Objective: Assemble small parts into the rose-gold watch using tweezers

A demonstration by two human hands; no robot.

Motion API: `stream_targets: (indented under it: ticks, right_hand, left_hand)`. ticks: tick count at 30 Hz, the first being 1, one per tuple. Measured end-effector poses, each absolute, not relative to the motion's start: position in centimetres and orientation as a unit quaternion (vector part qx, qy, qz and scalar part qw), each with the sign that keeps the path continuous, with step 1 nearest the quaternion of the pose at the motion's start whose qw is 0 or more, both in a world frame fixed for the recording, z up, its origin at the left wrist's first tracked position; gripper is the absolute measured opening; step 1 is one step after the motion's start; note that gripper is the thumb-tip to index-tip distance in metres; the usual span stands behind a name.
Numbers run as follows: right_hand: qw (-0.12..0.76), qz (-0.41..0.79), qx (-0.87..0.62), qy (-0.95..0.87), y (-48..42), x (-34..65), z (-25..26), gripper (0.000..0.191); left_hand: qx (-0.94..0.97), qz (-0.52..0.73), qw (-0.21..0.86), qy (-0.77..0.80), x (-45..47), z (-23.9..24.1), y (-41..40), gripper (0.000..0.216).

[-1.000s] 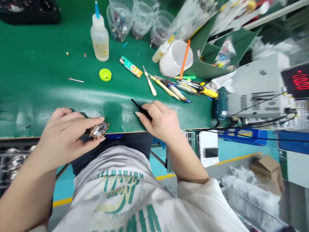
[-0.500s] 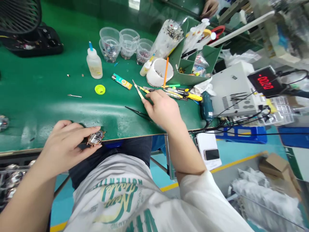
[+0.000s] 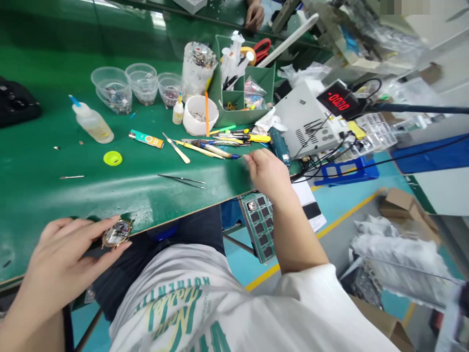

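My left hand (image 3: pixel 66 254) is closed on a gold-rimmed watch (image 3: pixel 116 233), holding it at the near edge of the green table (image 3: pixel 44 195). My right hand (image 3: pixel 266 171) reaches to the right end of a row of hand tools (image 3: pixel 216 146), its fingertips by a blue-tipped tool; the fingers are curled and blurred, and I cannot make out anything in them. Black tweezers (image 3: pixel 182 180) lie loose on the table between my hands.
At the back stand clear plastic cups (image 3: pixel 112 88), a glue bottle (image 3: pixel 91 124), a white bowl (image 3: pixel 200 115) and a green organiser (image 3: pixel 244 83). A yellow cap (image 3: pixel 112 158) and lighter (image 3: pixel 146 139) lie nearer. A white machine (image 3: pixel 304 122) with red digits sits right. Another person's hand (image 3: pixel 254 14) shows far behind.
My right hand let go of the black tweezers, left them on the table and moved right to the row of tools. The view swung right; my left hand still holds the watch.
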State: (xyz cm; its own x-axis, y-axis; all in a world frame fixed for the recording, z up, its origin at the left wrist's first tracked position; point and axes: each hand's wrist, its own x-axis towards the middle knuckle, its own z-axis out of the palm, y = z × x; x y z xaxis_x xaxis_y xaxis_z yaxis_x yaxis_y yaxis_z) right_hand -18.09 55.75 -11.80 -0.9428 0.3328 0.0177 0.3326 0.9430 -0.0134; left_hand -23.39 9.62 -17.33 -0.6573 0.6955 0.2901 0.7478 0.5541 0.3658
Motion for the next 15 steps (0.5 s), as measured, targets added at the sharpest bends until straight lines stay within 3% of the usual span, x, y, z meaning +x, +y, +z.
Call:
stream_targets:
  ticks: [5, 15]
  right_hand:
    - [0.048, 0.033, -0.161, -0.985, 57.4, -18.1, -11.9, 0.034]
    - [0.036, 0.056, -0.100, -0.993, 57.0, -20.0, -11.3, 0.035]
  left_hand:
    - [-0.399, -0.237, 0.054, -0.884, -23.3, -17.4, 9.6, 0.039]
    - [-0.390, -0.244, 0.017, -0.888, -23.1, -16.6, 9.8, 0.037]
